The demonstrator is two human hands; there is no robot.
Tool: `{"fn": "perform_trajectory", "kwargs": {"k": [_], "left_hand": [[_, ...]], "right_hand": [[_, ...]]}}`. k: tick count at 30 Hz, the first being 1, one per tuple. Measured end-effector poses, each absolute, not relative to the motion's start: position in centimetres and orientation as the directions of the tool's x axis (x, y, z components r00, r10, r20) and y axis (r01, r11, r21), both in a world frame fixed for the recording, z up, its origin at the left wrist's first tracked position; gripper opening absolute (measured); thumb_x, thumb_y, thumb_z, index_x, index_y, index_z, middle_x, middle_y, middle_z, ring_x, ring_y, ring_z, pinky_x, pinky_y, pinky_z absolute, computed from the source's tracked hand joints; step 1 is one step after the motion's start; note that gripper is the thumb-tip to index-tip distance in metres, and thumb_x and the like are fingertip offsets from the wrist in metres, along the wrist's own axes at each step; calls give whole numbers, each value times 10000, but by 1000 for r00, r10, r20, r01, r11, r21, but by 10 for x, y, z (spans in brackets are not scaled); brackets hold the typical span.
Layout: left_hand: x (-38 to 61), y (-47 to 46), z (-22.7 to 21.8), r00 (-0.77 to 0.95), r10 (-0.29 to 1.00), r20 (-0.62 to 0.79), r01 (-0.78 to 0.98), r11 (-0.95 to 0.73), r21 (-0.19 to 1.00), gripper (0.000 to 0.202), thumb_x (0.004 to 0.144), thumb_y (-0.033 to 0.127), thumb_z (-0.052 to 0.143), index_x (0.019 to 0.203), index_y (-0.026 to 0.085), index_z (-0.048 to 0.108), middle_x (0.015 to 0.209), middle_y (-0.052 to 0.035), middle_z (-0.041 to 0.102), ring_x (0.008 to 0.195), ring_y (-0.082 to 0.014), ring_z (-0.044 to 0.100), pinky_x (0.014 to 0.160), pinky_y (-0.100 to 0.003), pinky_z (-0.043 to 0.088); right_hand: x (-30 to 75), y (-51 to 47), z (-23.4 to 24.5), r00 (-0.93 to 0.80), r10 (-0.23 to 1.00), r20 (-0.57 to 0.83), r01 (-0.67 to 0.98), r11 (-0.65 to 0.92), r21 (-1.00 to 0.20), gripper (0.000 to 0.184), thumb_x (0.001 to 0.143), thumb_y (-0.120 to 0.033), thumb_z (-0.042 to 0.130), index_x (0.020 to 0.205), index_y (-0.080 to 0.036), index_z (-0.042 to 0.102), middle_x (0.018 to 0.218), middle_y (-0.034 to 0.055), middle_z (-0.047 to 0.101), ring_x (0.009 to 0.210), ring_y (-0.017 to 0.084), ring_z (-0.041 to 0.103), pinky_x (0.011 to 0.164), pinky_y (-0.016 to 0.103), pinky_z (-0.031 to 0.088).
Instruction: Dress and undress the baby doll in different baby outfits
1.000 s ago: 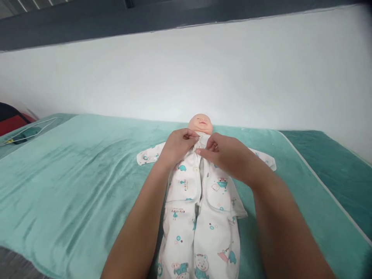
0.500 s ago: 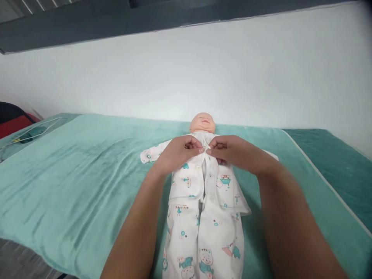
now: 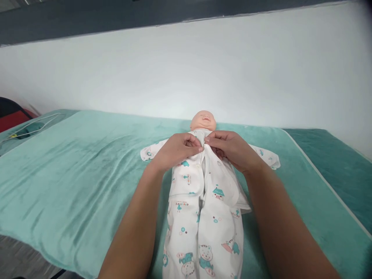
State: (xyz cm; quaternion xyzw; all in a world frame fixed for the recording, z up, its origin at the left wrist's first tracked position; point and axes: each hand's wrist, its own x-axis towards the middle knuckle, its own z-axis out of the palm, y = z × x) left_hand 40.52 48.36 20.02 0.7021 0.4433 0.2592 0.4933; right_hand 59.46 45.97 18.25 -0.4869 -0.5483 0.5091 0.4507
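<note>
A baby doll (image 3: 203, 120) lies on its back, head toward the wall, dressed in a white printed baby jacket (image 3: 186, 182) and matching pants (image 3: 183, 228). My left hand (image 3: 182, 149) is closed, thumb and fingers pinching the jacket's left front edge near the upper chest. Opposite it, almost touching, my right hand (image 3: 225, 147) pinches the other front edge. Below my hands the jacket front hangs apart, with its right panel folded back and a snap showing on it. The fastening between my fingertips is hidden. Both sleeves stretch outward.
A light green plush blanket (image 3: 87, 174) with some wrinkles covers the bed. Darker green cloth (image 3: 328, 155) shows at the right. A white wall (image 3: 186, 73) rises behind. At far left are a white cord (image 3: 37, 128) and a red and black item (image 3: 11, 116).
My right hand has shifted slightly up, its fingers now higher on the jacket edge. The right panel has turned back further. My left hand stays nearly in place.
</note>
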Motion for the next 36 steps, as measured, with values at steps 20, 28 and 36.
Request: {"fn": "perform_trajectory", "kwargs": {"k": [20,28,36], "left_hand": [[411,493,185,520,854,-25,-77,76,994,226,774,312,756,828,130,634,678,-9,644,590,-76,597,583,-212,464],[410,491,188,553,833,-18,6,17,1000,202,806,285,716,857,161,565,658,12,638,562,-77,594,538,-198,457],[409,486,195,595,803,-34,118,-46,992,125,917,314,564,928,200,516,611,39,596,525,-70,552,522,-178,432]], "right_hand": [[586,459,181,-94,991,92,99,101,-990,322,836,-421,681,660,-175,569,532,-30,547,464,70,494,438,185,380],[584,457,183,-96,993,64,78,71,-994,303,884,-434,625,744,-180,540,619,3,641,481,88,570,434,187,419],[583,456,184,-110,992,67,152,83,-985,260,931,-417,560,802,-195,519,630,4,664,475,90,583,435,186,428]]}}
